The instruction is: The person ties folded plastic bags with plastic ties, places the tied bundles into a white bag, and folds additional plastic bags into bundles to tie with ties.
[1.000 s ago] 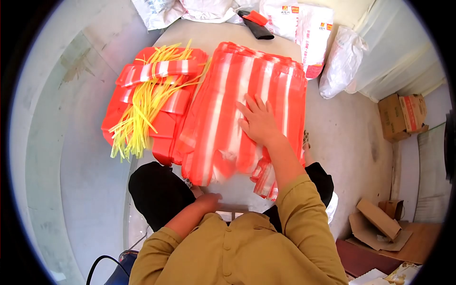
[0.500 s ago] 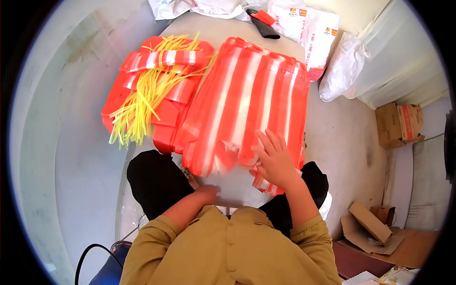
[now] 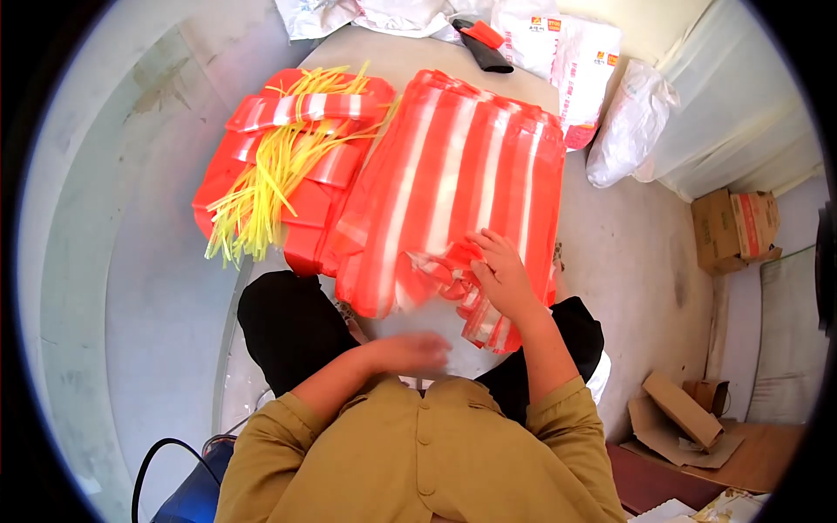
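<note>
A stack of red-and-white striped plastic bags (image 3: 453,166) lies in front of me, its near edge crumpled and partly folded up. At that edge my right hand (image 3: 501,272) is closed, thumb and bent fingers around a bunched red piece of the top plastic bag (image 3: 453,261). Short of the stack, my left hand (image 3: 414,352) hovers above my lap, apart from the plastic; motion smears its fingers. Left of the stack, yellow plastic strips (image 3: 270,179) lie draped across folded red bags (image 3: 231,179).
White printed sacks (image 3: 540,52) and a black-and-red object (image 3: 484,45) sit at the far side. A white plastic bag (image 3: 629,122) lies at the right. Farther right are a cardboard box (image 3: 719,231) and flattened cardboard (image 3: 680,427). My knees (image 3: 288,318) flank the near edge.
My right hand has gone from spread fingers to bent ones, and plastic now bunches up beside them. My left hand has moved right and slightly forward.
</note>
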### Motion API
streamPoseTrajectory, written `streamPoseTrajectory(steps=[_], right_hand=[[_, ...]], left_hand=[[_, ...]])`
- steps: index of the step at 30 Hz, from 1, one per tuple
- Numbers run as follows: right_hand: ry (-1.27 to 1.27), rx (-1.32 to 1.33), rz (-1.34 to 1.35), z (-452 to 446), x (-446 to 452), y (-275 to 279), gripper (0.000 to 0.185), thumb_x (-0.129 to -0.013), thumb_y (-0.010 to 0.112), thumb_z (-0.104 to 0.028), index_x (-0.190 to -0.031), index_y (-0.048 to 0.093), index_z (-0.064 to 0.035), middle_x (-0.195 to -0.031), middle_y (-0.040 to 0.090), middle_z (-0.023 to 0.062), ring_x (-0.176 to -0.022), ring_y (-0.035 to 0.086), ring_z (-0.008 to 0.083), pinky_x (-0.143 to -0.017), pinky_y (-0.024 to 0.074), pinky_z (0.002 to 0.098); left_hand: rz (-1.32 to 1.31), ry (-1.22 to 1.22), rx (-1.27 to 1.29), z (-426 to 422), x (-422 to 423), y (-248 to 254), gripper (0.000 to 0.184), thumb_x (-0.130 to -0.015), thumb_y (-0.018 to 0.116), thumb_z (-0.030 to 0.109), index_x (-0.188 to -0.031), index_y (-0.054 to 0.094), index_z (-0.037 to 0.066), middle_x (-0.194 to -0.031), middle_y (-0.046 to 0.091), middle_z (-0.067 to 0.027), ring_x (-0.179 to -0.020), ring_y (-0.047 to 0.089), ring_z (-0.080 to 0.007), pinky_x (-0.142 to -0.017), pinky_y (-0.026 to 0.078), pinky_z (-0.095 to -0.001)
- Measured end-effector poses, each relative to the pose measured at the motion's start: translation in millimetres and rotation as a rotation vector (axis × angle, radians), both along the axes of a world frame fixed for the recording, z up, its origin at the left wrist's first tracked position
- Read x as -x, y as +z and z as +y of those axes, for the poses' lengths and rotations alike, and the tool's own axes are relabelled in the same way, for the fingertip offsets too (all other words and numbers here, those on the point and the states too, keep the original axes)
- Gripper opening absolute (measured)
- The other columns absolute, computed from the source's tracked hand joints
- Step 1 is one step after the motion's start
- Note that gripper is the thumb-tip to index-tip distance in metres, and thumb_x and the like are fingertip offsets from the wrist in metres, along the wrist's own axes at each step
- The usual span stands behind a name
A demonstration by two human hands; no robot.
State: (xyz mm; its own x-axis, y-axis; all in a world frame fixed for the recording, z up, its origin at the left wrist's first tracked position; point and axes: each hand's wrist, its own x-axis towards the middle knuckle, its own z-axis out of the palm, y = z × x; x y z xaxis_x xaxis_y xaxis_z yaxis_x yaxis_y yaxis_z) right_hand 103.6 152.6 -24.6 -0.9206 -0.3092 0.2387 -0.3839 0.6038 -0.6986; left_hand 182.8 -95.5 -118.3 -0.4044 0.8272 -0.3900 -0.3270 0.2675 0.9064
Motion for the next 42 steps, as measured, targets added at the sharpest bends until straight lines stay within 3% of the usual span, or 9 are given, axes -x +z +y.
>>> streamPoseTrajectory(steps=[2,6,8,21,24,27,30,38,42], right_hand=[[0.000,0.032,-0.006,-1.4,1.1,2.8,0.023,-0.096,0.061,-0.012,-0.110,0.070,0.0031,-0.140,0.064,0.0168,-0.136,0.051,0.0438,-0.115,0.0367,0.0526],[0.039,0.023,-0.013,-1.1,3.3,4.7,0.020,-0.096,0.061,-0.011,-0.105,0.072,0.0035,-0.141,0.063,0.0174,-0.136,0.050,0.0444,-0.115,0.0372,0.0522],[0.082,-0.045,-0.043,3.6,2.6,2.4,0.029,-0.095,0.064,-0.011,-0.122,0.069,-0.0010,-0.148,0.059,0.0136,-0.142,0.045,0.0420,-0.118,0.0345,0.0509],[0.044,-0.317,0.199,-26.5,-9.1,16.0,0.062,-0.075,0.074,0.000,-0.136,0.062,-0.0055,-0.148,0.058,0.0125,-0.140,0.050,0.0371,-0.115,0.0392,0.0542],[0.080,-0.248,0.284,-21.2,-3.0,1.2,0.073,-0.065,0.087,-0.010,-0.133,0.062,-0.0054,-0.142,0.061,0.0130,-0.135,0.052,0.0392,-0.114,0.0404,0.0525],[-0.045,-0.055,0.082,-27.8,-4.2,9.6,0.041,-0.087,0.069,0.002,-0.128,0.069,-0.0021,-0.131,0.070,0.0120,-0.127,0.062,0.0318,-0.107,0.0488,0.0401],[-0.257,0.610,-0.496,-22.2,-0.1,-1.6,0.030,-0.100,0.063,-0.005,-0.130,0.068,0.0007,-0.129,0.070,0.0091,-0.119,0.065,0.0197,-0.101,0.0509,0.0319],[-0.217,0.688,-0.627,-11.8,9.5,0.6,0.035,-0.106,0.058,-0.010,-0.139,0.061,0.0009,-0.125,0.066,0.0073,-0.111,0.064,0.0157,-0.088,0.0577,0.0282],[-0.243,0.723,-0.617,-11.7,4.8,5.1,0.032,-0.106,0.059,-0.011,-0.135,0.063,0.0023,-0.126,0.065,0.0072,-0.108,0.064,0.0152,-0.087,0.0573,0.0285]], left_hand=[[-0.408,0.256,-0.294,6.8,13.0,34.7,0.051,-0.108,0.058,0.029,-0.153,0.046,0.006,-0.141,0.062,-0.0098,-0.132,0.058,-0.0209,-0.110,0.046,-0.0382],[-0.529,0.632,-0.556,22.2,41.0,82.9,0.056,-0.110,0.052,0.035,-0.158,0.038,0.008,-0.150,0.055,-0.0106,-0.141,0.050,-0.0226,-0.115,0.042,-0.0400],[-0.637,0.693,-0.662,25.1,50.0,90.1,0.056,-0.111,0.048,0.037,-0.159,0.036,0.009,-0.153,0.052,-0.0101,-0.143,0.048,-0.0239,-0.117,0.040,-0.0408],[-0.518,0.762,-0.621,19.3,47.9,103.5,0.056,-0.113,0.040,0.040,-0.156,0.037,0.005,-0.156,0.049,-0.0105,-0.143,0.047,-0.0243,-0.118,0.038,-0.0408],[-0.441,0.774,-0.533,5.5,48.3,107.6,0.053,-0.114,0.038,0.039,-0.153,0.042,0.003,-0.153,0.052,-0.0112,-0.140,0.051,-0.0238,-0.115,0.042,-0.0403],[-0.226,0.815,-0.418,-21.8,54.4,88.7,0.047,-0.114,0.041,0.033,-0.149,0.049,0.002,-0.147,0.056,-0.0110,-0.136,0.054,-0.0232,-0.110,0.046,-0.0385],[0.087,1.057,-0.142,-37.5,66.0,82.1,0.043,-0.113,0.044,0.027,-0.148,0.051,0.002,-0.144,0.058,-0.0105,-0.134,0.055,-0.0227,-0.108,0.047,-0.0368],[0.158,1.125,-0.200,-33.0,110.5,90.6,0.057,-0.113,0.045,0.035,-0.160,0.033,0.006,-0.158,0.043,-0.0126,-0.131,0.050,-0.0190,-0.106,0.043,-0.0327],[0.111,1.119,-0.103,-26.5,121.9,96.4,0.059,-0.111,0.049,0.039,-0.160,0.033,0.009,-0.145,0.053,-0.0095,-0.124,0.053,-0.0174,-0.104,0.043,-0.0327]])
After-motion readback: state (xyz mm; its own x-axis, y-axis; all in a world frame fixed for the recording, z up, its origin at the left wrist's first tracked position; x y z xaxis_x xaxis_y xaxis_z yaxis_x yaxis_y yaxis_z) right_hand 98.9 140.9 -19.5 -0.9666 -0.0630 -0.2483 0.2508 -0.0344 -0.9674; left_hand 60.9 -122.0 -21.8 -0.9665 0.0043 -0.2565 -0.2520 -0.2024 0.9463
